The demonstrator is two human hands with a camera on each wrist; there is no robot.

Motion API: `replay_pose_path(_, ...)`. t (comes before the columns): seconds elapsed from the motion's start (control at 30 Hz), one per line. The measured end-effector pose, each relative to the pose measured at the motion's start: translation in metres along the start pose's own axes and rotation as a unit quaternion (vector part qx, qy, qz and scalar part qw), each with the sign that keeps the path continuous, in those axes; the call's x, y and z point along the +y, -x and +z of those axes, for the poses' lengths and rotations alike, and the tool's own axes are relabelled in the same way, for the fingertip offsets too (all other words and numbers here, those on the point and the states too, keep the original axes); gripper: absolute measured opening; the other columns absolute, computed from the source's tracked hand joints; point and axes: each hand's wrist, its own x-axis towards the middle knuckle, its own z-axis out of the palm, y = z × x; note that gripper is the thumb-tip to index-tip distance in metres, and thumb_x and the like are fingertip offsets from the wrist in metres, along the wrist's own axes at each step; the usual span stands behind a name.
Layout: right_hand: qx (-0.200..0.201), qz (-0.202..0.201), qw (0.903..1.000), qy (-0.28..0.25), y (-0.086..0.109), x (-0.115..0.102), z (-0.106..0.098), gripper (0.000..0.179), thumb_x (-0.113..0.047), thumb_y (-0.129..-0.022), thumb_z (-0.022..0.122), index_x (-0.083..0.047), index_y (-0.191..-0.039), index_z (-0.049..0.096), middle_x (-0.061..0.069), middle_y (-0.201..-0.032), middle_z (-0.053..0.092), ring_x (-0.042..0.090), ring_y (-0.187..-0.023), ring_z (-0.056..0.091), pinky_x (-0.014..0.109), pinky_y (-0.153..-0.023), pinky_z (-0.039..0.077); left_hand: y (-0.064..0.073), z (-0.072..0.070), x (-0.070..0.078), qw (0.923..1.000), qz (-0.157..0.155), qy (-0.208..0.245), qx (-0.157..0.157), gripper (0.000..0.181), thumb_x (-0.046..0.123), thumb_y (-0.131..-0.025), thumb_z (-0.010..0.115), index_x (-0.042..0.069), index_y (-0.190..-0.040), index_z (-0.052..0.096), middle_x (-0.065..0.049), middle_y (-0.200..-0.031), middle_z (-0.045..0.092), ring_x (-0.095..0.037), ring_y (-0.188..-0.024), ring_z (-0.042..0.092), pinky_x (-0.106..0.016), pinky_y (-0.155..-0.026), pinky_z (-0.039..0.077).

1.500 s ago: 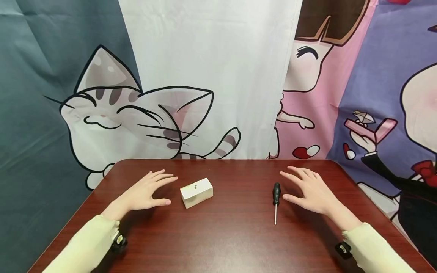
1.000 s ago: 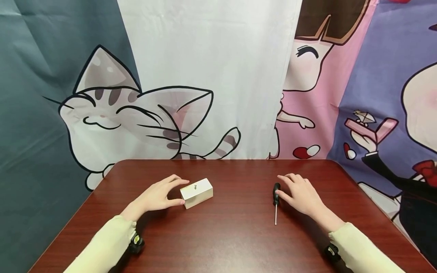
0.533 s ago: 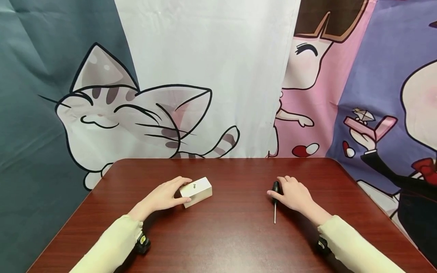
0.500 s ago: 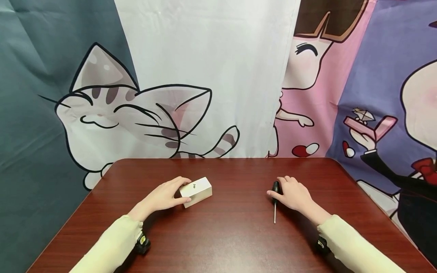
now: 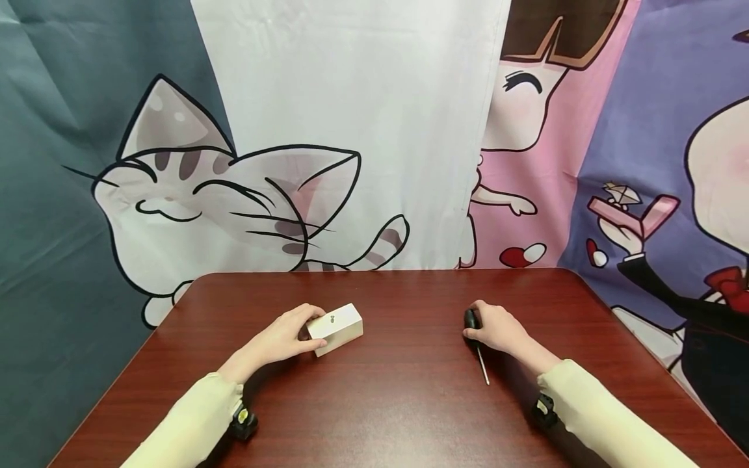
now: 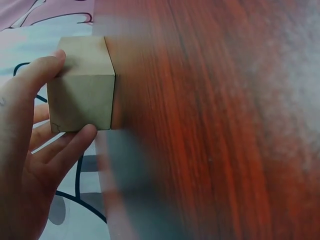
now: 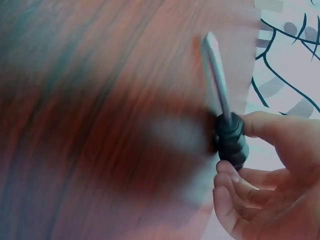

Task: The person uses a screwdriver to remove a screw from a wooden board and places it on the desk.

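- Head view: the dark red table (image 5: pixel 404 396) spreads beneath both hands, with bare wood between them; bracing work against it should help steady each grip.
- Left hand (image 5: pixel 287 336) holds the near end of the pale block (image 5: pixel 339 333), thumb along one side and fingers along the opposite side. Even, light pressure across those two sides would best stop it twisting.
- Right hand (image 5: pixel 499 327) holds the screwdriver, thumb on one side of the handle, curled fingers on the other. A full, firm hold suits this better than fingertips alone.
- The block lies just beyond the left thumb, its far end reaching inward, towards the right hand; the bottom is best left flat.
- The screwdriver (image 5: pixel 471 320) sits at the right hand's inner side, its thin shaft (image 5: pixel 482 365) pointing back towards the person. Whether the tip touches the wood I cannot tell; care with that end seems wise.
- A small metal stud (image 5: pixel 332 319) stands on the block's upper face, just past the left fingertips, which should leave it uncovered.
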Motion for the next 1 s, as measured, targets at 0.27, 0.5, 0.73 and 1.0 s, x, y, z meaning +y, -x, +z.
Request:
replay_pose_path(0.27,-0.002,-0.009,0.9994,-0.033,-0.001,0.001,-0.001,0.049,-0.016,-0.079,0.079,0.002,-0.12,0.06,0.012,-0.087,0.068,0.022,-0.077,0.06,0.038,-0.067,0.05,0.004,0.002,0.0,0.9975,-0.014,0.07,0.004,0.05,0.026,-0.082,0.081,0.01,-0.124,0.058,-0.003,-0.114,0.061,-0.011,-0.093,0.058,-0.02,-0.072,0.056)
replay_pose_path(0.5,-0.007,-0.01,0.9982,-0.059,0.0,-0.003,-0.004,0.048,-0.014,-0.08,0.079,0.006,-0.119,0.058,0.017,-0.094,0.069,0.025,-0.081,0.062,0.04,-0.071,0.052,0.004,0.002,-0.002,0.9968,-0.01,0.08,0.002,0.05,0.024,-0.082,0.082,0.01,-0.124,0.059,-0.003,-0.112,0.061,-0.011,-0.094,0.059,-0.022,-0.073,0.057)
replay_pose_path(0.73,-0.001,-0.002,0.9944,-0.106,-0.001,-0.008,-0.015,0.051,-0.01,-0.082,0.076,0.001,-0.126,0.053,0.016,-0.084,0.066,0.019,-0.066,0.062,0.033,-0.059,0.051,0.001,0.003,-0.002,0.9932,-0.004,0.117,-0.005,0.049,0.018,-0.081,0.082,0.009,-0.124,0.061,-0.006,-0.113,0.062,-0.011,-0.093,0.06,-0.023,-0.074,0.058)
replay_pose_path(1.0,0.003,0.008,0.97,-0.243,-0.006,-0.018,-0.035,0.054,-0.011,-0.087,0.074,-0.002,-0.132,0.046,0.024,-0.096,0.068,0.017,-0.064,0.07,0.036,-0.063,0.06,-0.01,0.011,0.005,0.9884,0.013,0.15,-0.021,0.051,0.019,-0.082,0.081,0.008,-0.127,0.06,-0.009,-0.116,0.062,-0.015,-0.094,0.063,-0.022,-0.077,0.058)
